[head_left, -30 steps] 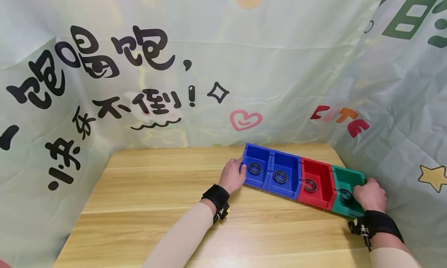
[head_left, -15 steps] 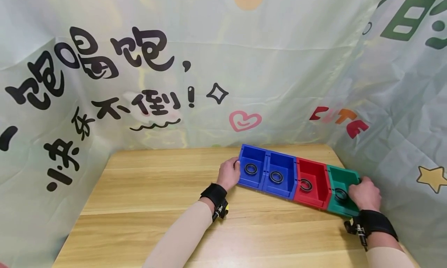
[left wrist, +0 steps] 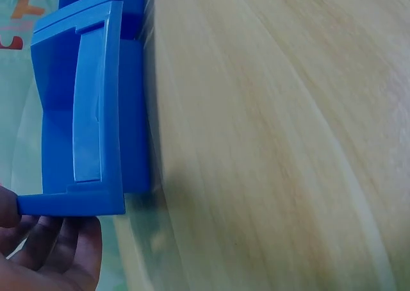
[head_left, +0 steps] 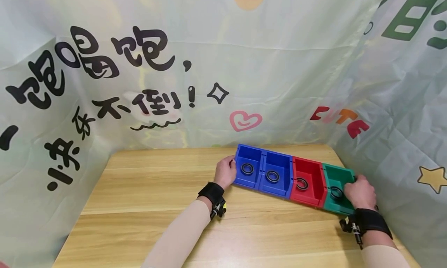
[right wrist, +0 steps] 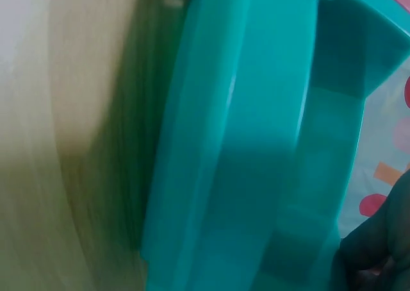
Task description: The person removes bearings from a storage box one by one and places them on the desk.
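Note:
A joined row of open bins slants across the right half of the table in the head view: two blue bins point(head_left: 252, 153) point(head_left: 279, 160), a red bin point(head_left: 317, 178) and a green bin point(head_left: 338, 176). Each has a dark ring-shaped bearing point(head_left: 243, 170) lying in it. My left hand point(head_left: 225, 172) grips the outer wall of the end blue bin; the left wrist view shows the thumb and fingers point(left wrist: 73, 252) on either side of that wall. At the opposite end, my right hand point(head_left: 361, 192) holds the green bin's outer wall, pinching it near its far corner.
The wooden table point(head_left: 157, 182) extends to the left and in front of the bins. A printed cloth point(head_left: 209, 116) hangs behind the table's back edge and along its right side, close to my right hand. Black straps with cameras sit on both wrists.
The whole row of bins has shifted a little to the left, both hands moving with it and keeping hold of its ends. The bearings have stayed in their bins.

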Motion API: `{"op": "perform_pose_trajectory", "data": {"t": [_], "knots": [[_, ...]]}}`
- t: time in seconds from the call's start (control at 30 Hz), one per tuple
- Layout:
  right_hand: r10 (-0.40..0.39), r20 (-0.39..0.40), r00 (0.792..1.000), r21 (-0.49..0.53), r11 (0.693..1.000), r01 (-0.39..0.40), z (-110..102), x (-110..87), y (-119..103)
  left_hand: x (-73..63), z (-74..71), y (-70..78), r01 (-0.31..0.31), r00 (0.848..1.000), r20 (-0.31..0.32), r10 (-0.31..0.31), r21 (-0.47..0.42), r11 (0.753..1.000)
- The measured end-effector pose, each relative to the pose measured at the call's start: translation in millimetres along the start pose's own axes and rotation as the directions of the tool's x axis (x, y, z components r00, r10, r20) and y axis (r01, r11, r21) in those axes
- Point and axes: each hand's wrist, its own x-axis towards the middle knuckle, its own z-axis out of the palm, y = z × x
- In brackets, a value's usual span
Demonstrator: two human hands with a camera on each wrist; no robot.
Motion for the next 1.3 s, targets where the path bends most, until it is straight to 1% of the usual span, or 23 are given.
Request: {"op": "perform_pose_trajectory", "data": {"t": [0.13,0.33,0.57,0.77,1.0,1.3], "knots": [[0.005,-0.001,1.000,0.001,1.000,-0.005,1.5,1.0,-3.1,0.7,-1.8,0.7,-0.001,1.000,-0.010,0.001,0.001,1.000],[0.003,-0.003,1.000,0.000,1.000,-0.003,4.1,1.9,-4.0,-0.4,-3.7,0.5,0.020,1.000,-0.005,-0.020,-0.009,1.000],[-0.003,0.010,1.000,0.005,1.000,0.003,6.6,4.1,-6.4,-1.2,-6.1,-6.0,0.018,1.000,-0.009,-0.018,-0.045,0.999],[-0.034,0.002,0.999,0.008,0.999,0.034,10.7,4.6,-10.5,-1.6,-12.2,-9.4,0.033,0.999,-0.010,-0.034,-0.071,0.997],[-0.053,-0.012,0.999,0.026,0.998,0.053,14.2,3.0,-16.3,-1.6,-18.0,-16.4,0.024,0.999,-0.048,-0.026,-0.048,0.999],[-0.114,-0.054,0.992,0.027,0.993,0.116,21.1,2.0,-21.2,0.5,-22.8,-22.2,0.025,0.998,-0.054,-0.028,-0.054,0.998]]}}
